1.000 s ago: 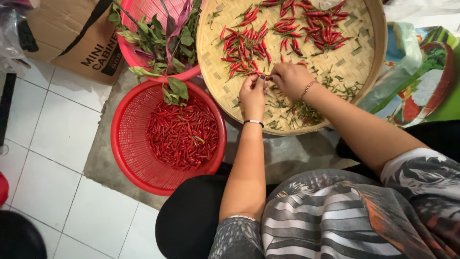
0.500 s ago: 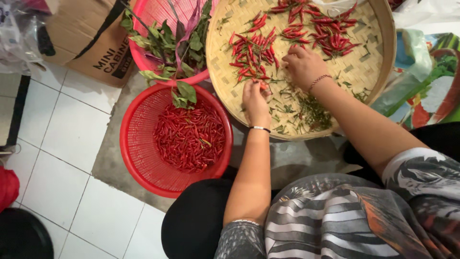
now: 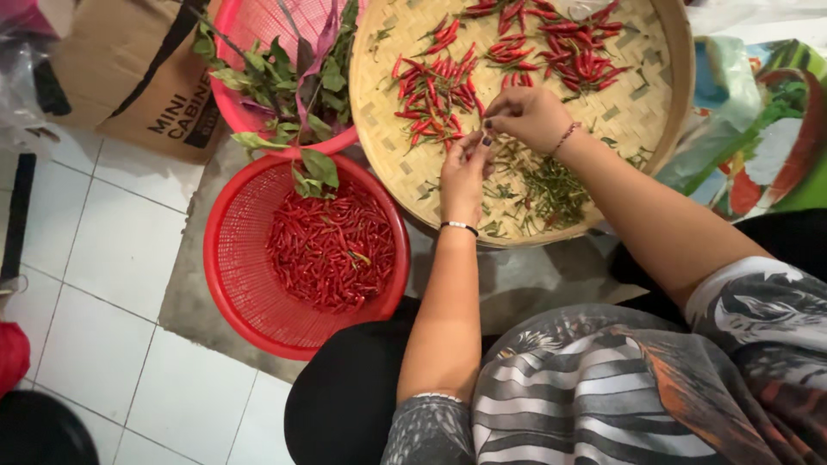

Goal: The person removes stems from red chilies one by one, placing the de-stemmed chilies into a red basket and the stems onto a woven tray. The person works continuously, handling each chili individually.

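Both hands meet over a round woven bamboo tray (image 3: 663, 103) strewn with red chillies (image 3: 431, 86) and a pile of green stems (image 3: 547, 185). My left hand (image 3: 465, 176), a thin band on its wrist, pinches a small chilli at its fingertips. My right hand (image 3: 530, 116), wearing a beaded bracelet, touches the same chilli from the other side, fingers pinched at its stem end. The chilli itself is mostly hidden by the fingers.
A red plastic basket (image 3: 237, 267) of stemmed chillies sits left of the tray on the tiled floor. Behind it a pink basket (image 3: 258, 52) holds leafy twigs (image 3: 293, 86). A cardboard box (image 3: 129, 77) stands at upper left, a printed plastic bag (image 3: 758, 129) at right.
My hands have stayed together on the tray, working at a chilli between the fingertips. The view has shifted slightly, so everything sits a little further right in the picture.
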